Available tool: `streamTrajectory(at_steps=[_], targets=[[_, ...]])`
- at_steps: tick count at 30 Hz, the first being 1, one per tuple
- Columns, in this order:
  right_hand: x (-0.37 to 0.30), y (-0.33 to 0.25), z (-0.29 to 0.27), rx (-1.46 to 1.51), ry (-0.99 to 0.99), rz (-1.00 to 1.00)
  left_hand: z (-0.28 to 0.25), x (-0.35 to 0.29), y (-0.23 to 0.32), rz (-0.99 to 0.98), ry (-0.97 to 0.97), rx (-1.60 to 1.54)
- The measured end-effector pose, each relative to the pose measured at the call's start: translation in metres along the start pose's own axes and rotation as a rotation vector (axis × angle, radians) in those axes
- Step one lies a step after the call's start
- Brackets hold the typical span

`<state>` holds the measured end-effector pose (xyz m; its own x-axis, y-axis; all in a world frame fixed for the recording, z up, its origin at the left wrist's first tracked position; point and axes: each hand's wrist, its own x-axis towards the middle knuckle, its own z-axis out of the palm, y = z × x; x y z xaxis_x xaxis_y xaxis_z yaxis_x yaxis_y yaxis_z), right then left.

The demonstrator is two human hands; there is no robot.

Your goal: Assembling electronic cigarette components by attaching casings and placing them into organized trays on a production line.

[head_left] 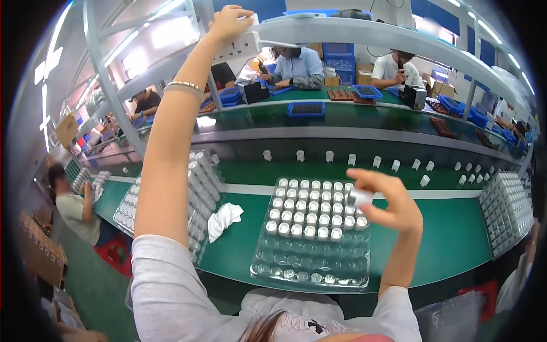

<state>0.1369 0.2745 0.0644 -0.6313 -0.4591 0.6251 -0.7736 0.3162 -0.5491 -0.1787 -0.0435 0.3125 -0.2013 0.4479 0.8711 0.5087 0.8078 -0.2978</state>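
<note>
On the green bench [439, 236]: a clear tray [310, 253] before the person; white parts [309, 231] sit in its far rows, side by side, round ends up; in its near rows the bare plastic shows.
Right hand [399, 208]: near the tray's far right corner; thumb and forefinger curved towards each other, partly apart, a white part [361, 198] between them; that part is clear of the pockets, one end looking dark.
Left hand [231, 21]: raised at full stretch to the shelf [342, 24]; fingers bent at a white block [254, 20], just above a power strip [242, 48]; whether they grip it I cannot tell.
Left wrist: a thin bracelet [185, 86].
Left stack [199, 179]: filled trays piled beside the left arm; a crumpled cloth [225, 221] lies between it and the clear tray.
Right stack [504, 212]: more filled trays, at the bench's right end.
Green strip [245, 165]: beyond the tray; white pieces [329, 155] spaced along it in a loose row, more grouped towards the right.
Far bench: a blue tray [306, 109]; behind it a person in a light-blue shirt [305, 65]; farther right, another in white [384, 71].
</note>
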Motion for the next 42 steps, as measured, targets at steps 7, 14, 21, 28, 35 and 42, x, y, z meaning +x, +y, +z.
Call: streamTrajectory(at_steps=[7,14,21,28,35,42], targets=[[0.022,0.014,0.044,0.610,0.426,-0.098,0.000,0.000,-0.021,-0.291,-0.019,-0.320],[0.078,-0.035,0.089,1.032,0.268,-0.103,-0.018,-0.002,-0.015,-0.251,-0.243,-0.009],[0.112,-0.064,0.127,1.118,0.098,-0.143,-0.004,0.007,-0.018,-0.180,-0.223,-0.145],[0.117,-0.048,0.134,1.162,0.020,-0.100,0.006,0.014,-0.046,-0.356,-0.068,-0.320],[0.138,-0.036,0.145,1.226,0.252,-0.066,-0.014,0.039,-0.007,0.043,-0.210,-0.021],[0.185,-0.070,0.188,1.335,0.313,-0.284,-0.022,0.023,-0.028,-0.004,-0.017,-0.015]])
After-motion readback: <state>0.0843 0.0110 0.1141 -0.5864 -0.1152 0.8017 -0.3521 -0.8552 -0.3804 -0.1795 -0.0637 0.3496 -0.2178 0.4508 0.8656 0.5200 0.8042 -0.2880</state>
